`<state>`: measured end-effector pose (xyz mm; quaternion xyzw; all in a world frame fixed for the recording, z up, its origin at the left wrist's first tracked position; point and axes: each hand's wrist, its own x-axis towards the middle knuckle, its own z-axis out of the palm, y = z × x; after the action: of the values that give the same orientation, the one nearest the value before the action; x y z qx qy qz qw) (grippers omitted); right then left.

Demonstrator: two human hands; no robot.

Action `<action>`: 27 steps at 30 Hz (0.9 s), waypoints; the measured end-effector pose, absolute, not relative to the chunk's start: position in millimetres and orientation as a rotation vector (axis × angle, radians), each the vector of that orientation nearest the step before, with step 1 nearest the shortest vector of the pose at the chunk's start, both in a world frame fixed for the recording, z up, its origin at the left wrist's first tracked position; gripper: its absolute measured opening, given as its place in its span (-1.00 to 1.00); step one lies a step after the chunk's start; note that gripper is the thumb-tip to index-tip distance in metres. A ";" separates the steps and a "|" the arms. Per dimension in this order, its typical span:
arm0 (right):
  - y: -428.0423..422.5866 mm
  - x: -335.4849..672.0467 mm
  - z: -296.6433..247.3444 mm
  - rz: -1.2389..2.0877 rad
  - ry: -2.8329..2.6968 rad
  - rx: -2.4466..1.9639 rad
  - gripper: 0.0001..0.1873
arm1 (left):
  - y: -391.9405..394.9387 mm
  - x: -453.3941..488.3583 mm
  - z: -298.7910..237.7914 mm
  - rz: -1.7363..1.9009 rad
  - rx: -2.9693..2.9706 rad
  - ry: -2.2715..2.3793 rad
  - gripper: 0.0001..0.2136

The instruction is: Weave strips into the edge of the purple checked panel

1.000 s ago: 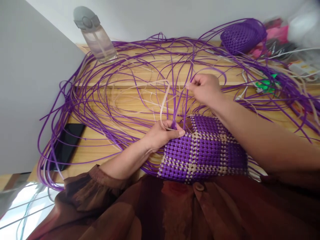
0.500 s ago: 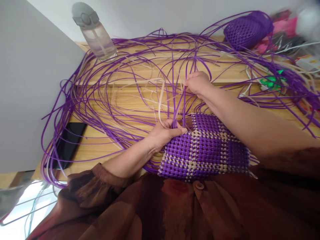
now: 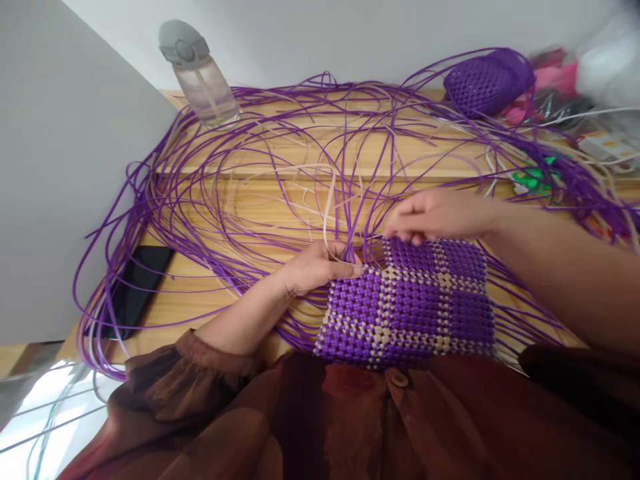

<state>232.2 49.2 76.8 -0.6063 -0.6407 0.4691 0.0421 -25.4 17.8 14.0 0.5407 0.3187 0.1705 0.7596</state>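
A woven panel (image 3: 410, 303) of purple and cream strips lies at the near edge of the wooden table (image 3: 200, 303), against my brown garment. My left hand (image 3: 320, 267) is closed on the panel's far left corner, pinching the strips that rise from it. My right hand (image 3: 433, 215) hovers over the panel's far edge with fingers bent, its tips at the purple strips there. Long loose purple and cream strips (image 3: 260, 173) fan out from the panel over the table.
A clear bottle with a grey lid (image 3: 197, 70) stands at the back left. A black phone (image 3: 135, 287) lies at the left edge under strips. A small purple woven basket (image 3: 487, 80) and mixed clutter with cables (image 3: 575, 127) sit at the back right.
My right hand has dropped from the raised strips down and right to the panel's far edge. My left hand has stayed at the corner.
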 end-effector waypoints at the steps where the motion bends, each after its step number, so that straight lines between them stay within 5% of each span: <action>1: 34.4 222.4 74.2 1.461 -2.082 -1.748 -0.76 | 16.9 -24.8 14.3 0.376 1.193 0.700 -0.80; 6: -1.8 193.4 72.4 1.363 -2.169 -1.651 -0.77 | 15.8 -24.9 14.8 0.419 1.234 0.718 -0.76; 18: 16.4 179.4 73.4 1.903 -1.992 -1.709 -0.94 | 17.8 -21.6 13.1 0.481 1.278 0.654 -0.78; 27: 4.7 170.6 61.7 1.576 -2.053 -1.809 -0.90 | 16.7 -20.6 5.7 0.518 1.327 0.656 -0.83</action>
<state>170.6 4.7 61.7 -0.5729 -0.6501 0.4992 -0.0081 -20.6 16.7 5.7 0.5977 0.2953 0.2334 0.7079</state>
